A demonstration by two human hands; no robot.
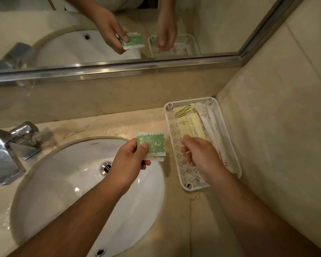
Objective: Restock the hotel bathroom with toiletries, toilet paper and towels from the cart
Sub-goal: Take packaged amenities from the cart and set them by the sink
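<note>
The left hand pinches green and white sachets between thumb and fingers at the frame's centre, above the sink rim. The right hand, fingers loosely curled, rests over a white tray of long wrapped toiletries, right of centre; whether it grips anything is unclear.

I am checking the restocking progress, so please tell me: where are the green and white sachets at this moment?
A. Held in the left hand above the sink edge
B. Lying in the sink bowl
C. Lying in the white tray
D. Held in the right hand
A: the left hand pinches the green and white sachets over the rim of the sink, beside the white tray, while the right hand reaches into that tray.
</note>
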